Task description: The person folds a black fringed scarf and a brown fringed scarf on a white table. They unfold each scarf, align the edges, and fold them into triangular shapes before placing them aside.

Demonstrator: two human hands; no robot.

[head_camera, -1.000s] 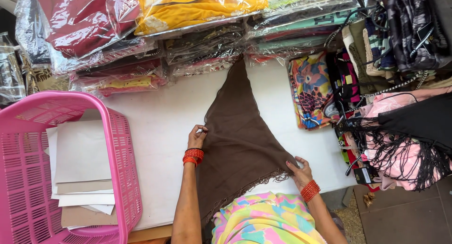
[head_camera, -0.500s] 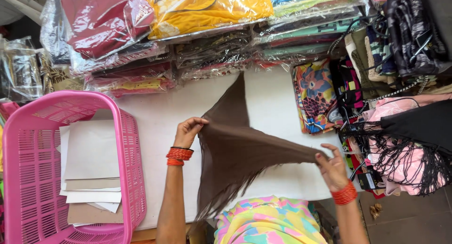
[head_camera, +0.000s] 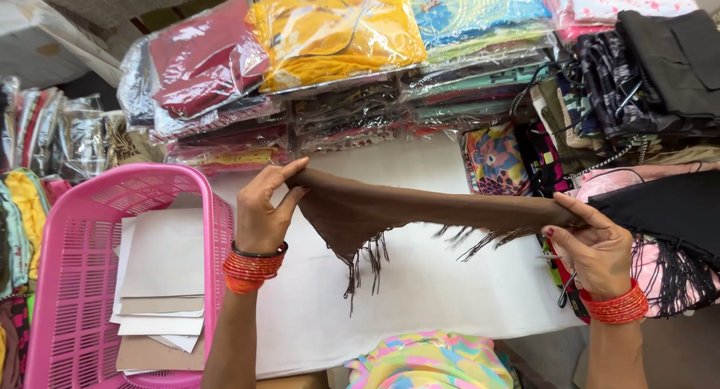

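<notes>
A brown fringed scarf (head_camera: 405, 209) is stretched in the air above a white table (head_camera: 420, 284). My left hand (head_camera: 262, 209) pinches its left end between thumb and fingers. My right hand (head_camera: 592, 243) grips its right end near the table's right side. Fringe threads hang down from the scarf's middle. Both wrists wear orange-red bangles.
A pink plastic basket (head_camera: 67, 284) with sheets of white and brown card stands at the left. Several clothes packed in clear plastic (head_camera: 330, 36) are stacked along the back. Loose dark and patterned garments (head_camera: 645, 96) pile at the right. A multicoloured cloth (head_camera: 427, 363) lies at the near edge.
The scarf lay flat on the table as a triangle. Both hands have lifted it off and pulled it taut between them, and my view has come closer.
</notes>
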